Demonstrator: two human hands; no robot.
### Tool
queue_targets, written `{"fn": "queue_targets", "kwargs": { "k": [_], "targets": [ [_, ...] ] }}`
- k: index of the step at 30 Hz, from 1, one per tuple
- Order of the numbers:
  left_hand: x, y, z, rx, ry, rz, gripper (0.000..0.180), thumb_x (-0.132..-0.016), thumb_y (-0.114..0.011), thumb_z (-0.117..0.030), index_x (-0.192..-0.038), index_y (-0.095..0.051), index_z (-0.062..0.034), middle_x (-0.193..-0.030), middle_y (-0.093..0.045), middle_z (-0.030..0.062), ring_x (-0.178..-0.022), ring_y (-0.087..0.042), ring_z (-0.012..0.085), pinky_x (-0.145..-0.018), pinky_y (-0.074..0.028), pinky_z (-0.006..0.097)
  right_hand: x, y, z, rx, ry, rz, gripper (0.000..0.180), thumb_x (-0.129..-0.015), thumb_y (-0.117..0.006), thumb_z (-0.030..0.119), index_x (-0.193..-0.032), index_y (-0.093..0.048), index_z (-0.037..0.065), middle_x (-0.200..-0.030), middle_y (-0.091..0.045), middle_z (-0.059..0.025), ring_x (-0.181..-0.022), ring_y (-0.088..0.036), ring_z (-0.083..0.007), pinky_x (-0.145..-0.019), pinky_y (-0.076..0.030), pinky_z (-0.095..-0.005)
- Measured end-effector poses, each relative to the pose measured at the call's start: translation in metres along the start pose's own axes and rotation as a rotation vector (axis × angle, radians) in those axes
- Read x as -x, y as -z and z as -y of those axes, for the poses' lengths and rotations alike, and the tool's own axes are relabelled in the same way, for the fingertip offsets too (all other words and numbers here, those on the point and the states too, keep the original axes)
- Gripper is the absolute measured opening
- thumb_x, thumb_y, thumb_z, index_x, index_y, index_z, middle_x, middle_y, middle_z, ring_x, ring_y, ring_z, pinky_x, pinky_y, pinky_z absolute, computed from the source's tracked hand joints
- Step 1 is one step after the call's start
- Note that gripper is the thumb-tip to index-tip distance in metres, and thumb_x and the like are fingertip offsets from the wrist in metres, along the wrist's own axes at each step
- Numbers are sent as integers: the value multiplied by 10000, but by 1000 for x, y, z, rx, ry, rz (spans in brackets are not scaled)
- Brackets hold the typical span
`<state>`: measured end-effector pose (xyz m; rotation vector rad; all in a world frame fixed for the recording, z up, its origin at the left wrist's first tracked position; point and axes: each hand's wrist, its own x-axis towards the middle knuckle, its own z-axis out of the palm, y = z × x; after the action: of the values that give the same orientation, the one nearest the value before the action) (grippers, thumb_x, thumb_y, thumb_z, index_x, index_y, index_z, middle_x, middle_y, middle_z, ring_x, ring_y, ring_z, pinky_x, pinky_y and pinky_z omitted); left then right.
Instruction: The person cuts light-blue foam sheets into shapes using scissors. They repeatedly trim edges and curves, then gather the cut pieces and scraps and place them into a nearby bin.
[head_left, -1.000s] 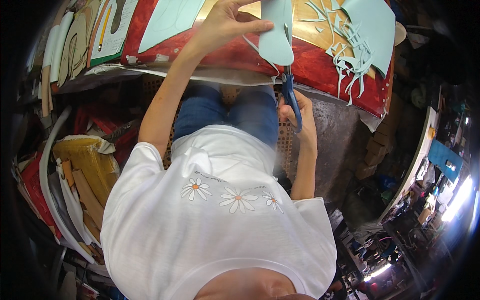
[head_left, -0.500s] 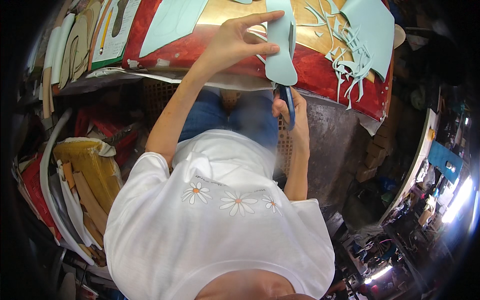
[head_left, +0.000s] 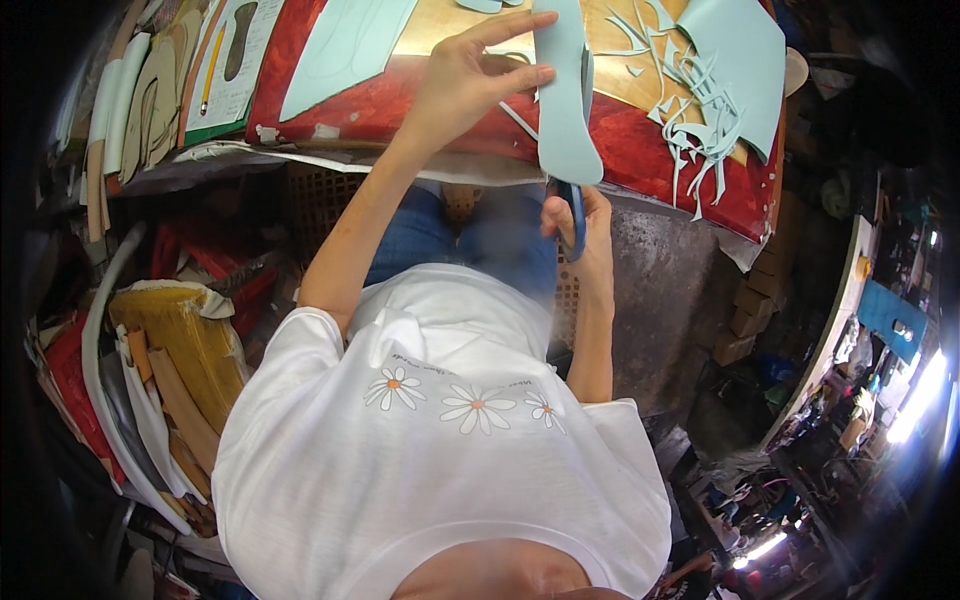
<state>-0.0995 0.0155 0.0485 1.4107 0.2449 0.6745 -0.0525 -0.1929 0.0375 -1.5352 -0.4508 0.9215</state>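
Red-covered table (head_left: 640, 140) stretches from eleven to two o'clock, as seen from the middle of the view, and one golden board (head_left: 612, 65) lies upon it. At nine o'clock, below the table, one yellow block (head_left: 185, 320) stands beside upright rolls and strips. Two big pale-blue sheets rest on the table, one sheet (head_left: 345, 55) at eleven and another sheet (head_left: 745, 60) near one; over the latter's left side lie tangled thin scraps (head_left: 708, 110), too many to count. Between ten and eleven are one yellow pencil (head_left: 213, 70) and one dark sole-shaped piece (head_left: 240, 42), both on written paper (head_left: 228, 100). At about half past twelve is one long pale-blue cutout (head_left: 565, 95), its rounded end at the table's near edge. Left hand (head_left: 460, 80), at twelve, holds its left side, thumb and forefinger spread apart. Right hand (head_left: 592, 228), at two, has its fingers closed around one pair of blue-handled scissors (head_left: 577, 225); the cutout hides most of the blades, so I cannot tell their opening.
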Motion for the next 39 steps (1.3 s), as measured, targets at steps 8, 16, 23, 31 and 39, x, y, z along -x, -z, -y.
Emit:
{"fn": "queue_targets", "kwargs": {
  "k": [8, 16, 23, 31, 39],
  "targets": [
    [17, -3, -5, 19, 148, 64, 503, -782, -692, -26, -1255, -527, -62, -1055, -636, 63, -835, -644, 114, -761, -540, 252, -7, -2, 5, 30, 55, 11, 403, -718, -783, 326, -901, -585, 27, -681, -532, 18, -543, -478, -62, -489, -384, -214],
    [19, -1, -5, 38, 188, 85, 518, -779, -697, -25, -1264, -522, -69, -1074, -630, 58, -828, -643, 104, -761, -527, 237, -2, 0, 7, 21, -36, 2, 346, -727, -781, 279, -890, -593, 39, -661, -534, 31, -532, -469, -53, -469, -356, -206],
    [27, -2, -10, -17, 211, 191, 531, -758, -720, -49, -1255, -538, -83, -1010, -655, 61, -815, -644, 102, -744, -526, 231, -11, 4, 11, -41, 30, 66, 559, -713, -695, 554, -889, -579, 37, -660, -519, 10, -581, -483, -78, -518, -365, -217],
    [31, -1, -13, -32, 243, 245, 541, -752, -732, -69, -1257, -541, -99, -995, -650, 60, -818, -636, 114, -730, -532, 249, -16, 5, 17, 50, 23, 71, 675, -661, -639, 702, -820, -541, 53, -633, -498, 8, -604, -480, -83, -540, -355, -220],
    [20, 20, -14, -64, 333, 397, 546, -755, -719, -62, -1265, -524, -65, -1149, -595, 70, -902, -630, 144, -820, -517, 277, -13, 34, 22, 78, -60, 157, 655, -585, -746, 637, -794, -529, 55, -594, -489, 21, -535, -469, -63, -493, -339, -197]
  ]
}}
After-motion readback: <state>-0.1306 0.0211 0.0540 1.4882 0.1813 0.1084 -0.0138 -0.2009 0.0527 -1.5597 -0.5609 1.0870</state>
